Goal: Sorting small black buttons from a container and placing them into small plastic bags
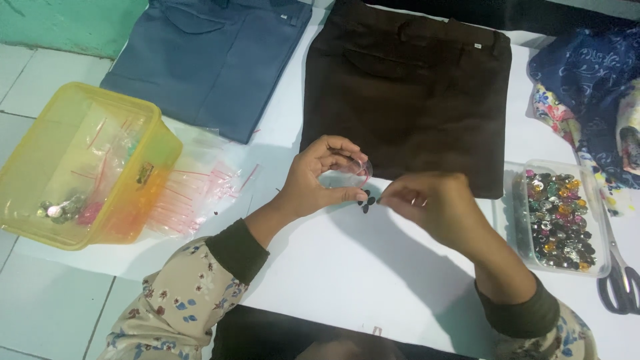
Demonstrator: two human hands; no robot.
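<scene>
The light is soft, even and slightly cool, bright on the white sheet (373, 267) under my hands. Beneath my right hand (433, 203) and forearm lies a faint, diffuse shadow. The whole picture is a little soft and grainy, my fingertips slightly blurred, and the brown trousers (413, 87) read dark with little detail.
</scene>
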